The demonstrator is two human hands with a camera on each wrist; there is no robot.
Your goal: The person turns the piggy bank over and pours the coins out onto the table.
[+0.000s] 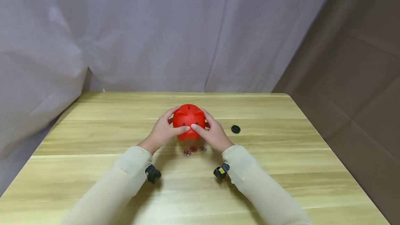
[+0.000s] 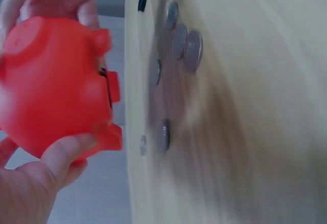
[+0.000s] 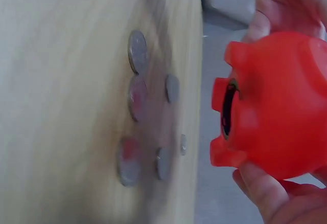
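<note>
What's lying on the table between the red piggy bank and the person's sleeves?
A few coins lie on the wooden table, just in front of the red piggy bank held by both hands. The head view shows it.

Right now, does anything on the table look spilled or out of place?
Yes: loose coins lie scattered on the table under the red piggy bank, which both hands hold lifted clear of the wood. A small black round plug lies apart to its right.

Wooden table [image 1: 281, 155]: scattered coins [image 1: 193, 149], black round cap [image 1: 235, 129].
</note>
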